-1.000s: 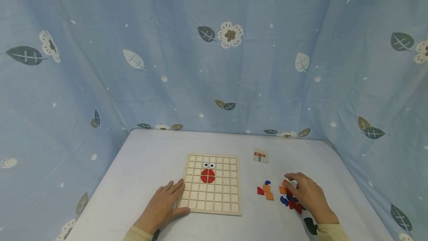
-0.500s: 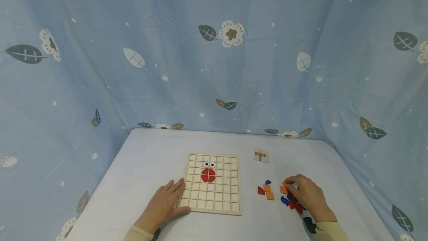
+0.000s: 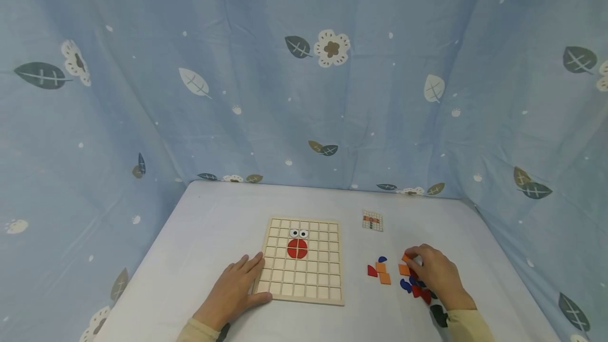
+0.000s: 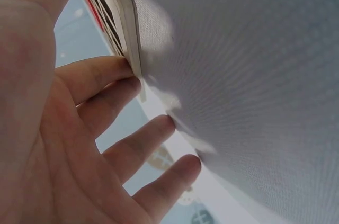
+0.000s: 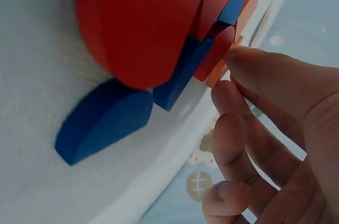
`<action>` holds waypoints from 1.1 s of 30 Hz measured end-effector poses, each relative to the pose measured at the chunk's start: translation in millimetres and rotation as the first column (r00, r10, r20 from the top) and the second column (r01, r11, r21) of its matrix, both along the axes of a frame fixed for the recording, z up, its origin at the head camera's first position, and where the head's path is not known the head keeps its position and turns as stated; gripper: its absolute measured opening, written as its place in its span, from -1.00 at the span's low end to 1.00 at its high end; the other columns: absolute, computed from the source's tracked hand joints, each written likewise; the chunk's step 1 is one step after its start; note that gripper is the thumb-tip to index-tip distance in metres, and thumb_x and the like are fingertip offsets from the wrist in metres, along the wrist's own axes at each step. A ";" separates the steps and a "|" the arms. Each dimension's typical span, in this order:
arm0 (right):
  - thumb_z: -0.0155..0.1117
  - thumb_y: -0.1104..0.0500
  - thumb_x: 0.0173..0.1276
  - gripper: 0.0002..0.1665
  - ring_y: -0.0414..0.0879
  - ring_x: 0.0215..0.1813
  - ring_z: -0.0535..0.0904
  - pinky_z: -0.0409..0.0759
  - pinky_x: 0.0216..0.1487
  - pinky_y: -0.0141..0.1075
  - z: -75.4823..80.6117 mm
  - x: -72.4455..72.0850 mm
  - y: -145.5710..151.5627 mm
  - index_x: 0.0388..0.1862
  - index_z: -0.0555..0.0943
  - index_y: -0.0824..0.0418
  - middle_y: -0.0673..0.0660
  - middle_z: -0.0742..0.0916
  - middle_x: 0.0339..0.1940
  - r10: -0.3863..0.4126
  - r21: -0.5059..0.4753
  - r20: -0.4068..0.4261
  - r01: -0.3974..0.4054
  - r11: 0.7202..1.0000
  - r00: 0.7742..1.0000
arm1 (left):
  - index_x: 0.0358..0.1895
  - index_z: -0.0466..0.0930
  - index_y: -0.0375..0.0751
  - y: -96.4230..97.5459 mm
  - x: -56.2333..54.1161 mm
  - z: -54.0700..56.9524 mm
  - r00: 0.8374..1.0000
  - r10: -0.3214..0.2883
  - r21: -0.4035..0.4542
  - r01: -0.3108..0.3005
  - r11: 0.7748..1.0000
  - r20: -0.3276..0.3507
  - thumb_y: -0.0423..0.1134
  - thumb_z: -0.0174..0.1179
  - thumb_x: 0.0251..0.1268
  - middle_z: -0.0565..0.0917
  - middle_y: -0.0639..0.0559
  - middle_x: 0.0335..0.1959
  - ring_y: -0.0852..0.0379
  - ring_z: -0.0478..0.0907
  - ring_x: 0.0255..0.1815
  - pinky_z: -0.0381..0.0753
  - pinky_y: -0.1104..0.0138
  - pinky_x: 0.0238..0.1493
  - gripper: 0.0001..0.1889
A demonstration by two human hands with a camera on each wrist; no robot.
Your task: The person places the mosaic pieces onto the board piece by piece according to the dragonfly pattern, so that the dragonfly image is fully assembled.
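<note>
My left hand (image 3: 233,289) rests at the lower left corner of a wooden grid board (image 3: 311,279). In the left wrist view its fingertips touch the board's edge and the white tabletop. Two eye tiles (image 3: 298,233) and a red circle of quarter pieces (image 3: 297,248) sit in the grid. On the right, my right hand (image 3: 438,273) pinches an orange square tile (image 5: 216,73) between thumb and index finger. It is over a small pile of red, blue and orange pieces. Close below it in the right wrist view are a red piece (image 5: 137,23) and a blue piece (image 5: 106,121).
A small pattern card (image 3: 372,220) lies behind the pieces. Between board and pile is a loose group with orange squares (image 3: 385,278), a red quarter piece (image 3: 372,271) and a blue half-round piece (image 3: 382,259). A blue patterned curtain (image 3: 266,94) encloses the table's back and sides.
The right thumb and index finger have closed on the orange square at the pile's far side. The left hand and board have stayed put; the head view has shifted slightly.
</note>
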State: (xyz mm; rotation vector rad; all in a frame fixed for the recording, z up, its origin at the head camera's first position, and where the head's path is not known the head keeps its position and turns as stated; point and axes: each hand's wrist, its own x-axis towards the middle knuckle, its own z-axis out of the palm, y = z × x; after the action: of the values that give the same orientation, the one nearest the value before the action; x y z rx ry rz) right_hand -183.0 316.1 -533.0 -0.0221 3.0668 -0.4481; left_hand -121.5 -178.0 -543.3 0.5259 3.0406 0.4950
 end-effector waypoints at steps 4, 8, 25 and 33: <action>0.54 0.10 0.25 -0.67 -0.08 -0.33 0.57 0.72 -0.31 -0.09 -0.2 -0.9 1.4 -0.06 0.78 0.22 0.13 0.74 -0.18 -0.014 0.010 -0.013 0.014 1.000 1.000 | 0.45 0.43 -0.24 0.2 -0.8 -0.9 1.000 -0.003 -0.008 0.003 1.000 -0.004 0.41 0.26 0.14 0.39 -0.08 0.50 -0.31 0.33 0.45 0.38 -0.23 0.33 -0.04; 0.52 0.10 0.25 -0.63 -0.05 -0.29 0.62 0.73 -0.31 -0.06 -1.0 -0.1 2.7 -0.01 0.77 0.24 0.15 0.74 -0.18 -0.038 0.012 -0.010 0.038 0.999 0.999 | 0.44 0.43 -0.25 0.2 -0.5 0.3 1.000 -0.011 -0.007 0.011 1.000 -0.011 0.40 0.27 0.14 0.40 -0.09 0.49 -0.31 0.34 0.44 0.39 -0.24 0.32 -0.05; 0.50 0.01 0.28 -0.55 -0.10 -0.36 0.54 0.69 -0.38 -0.14 1.0 -5.9 4.7 0.04 0.74 0.25 0.14 0.71 -0.17 -0.049 -0.033 0.080 0.051 0.998 0.996 | 0.44 0.43 -0.27 1.4 -1.1 0.1 1.000 -0.011 -0.011 0.011 1.000 -0.011 0.38 0.30 0.13 0.41 -0.11 0.48 -0.33 0.35 0.43 0.39 -0.24 0.32 -0.04; 0.49 0.05 0.28 -0.57 -0.15 -0.44 0.55 0.66 -0.46 -0.21 1.2 -6.8 4.7 0.03 0.74 0.27 0.15 0.71 -0.17 -0.047 -0.076 0.090 0.054 0.996 0.995 | 0.42 0.45 -0.28 0.6 -2.0 -2.6 0.999 -0.022 -0.013 0.022 1.000 -0.032 0.38 0.30 0.12 0.42 -0.12 0.47 -0.33 0.36 0.42 0.41 -0.24 0.30 -0.05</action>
State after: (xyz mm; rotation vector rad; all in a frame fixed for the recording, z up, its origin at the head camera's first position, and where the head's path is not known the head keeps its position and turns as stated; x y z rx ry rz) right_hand -189.9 320.9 -531.8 0.0711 2.9673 -0.5556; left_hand -123.5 -177.4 -545.9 0.5718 3.0626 0.4700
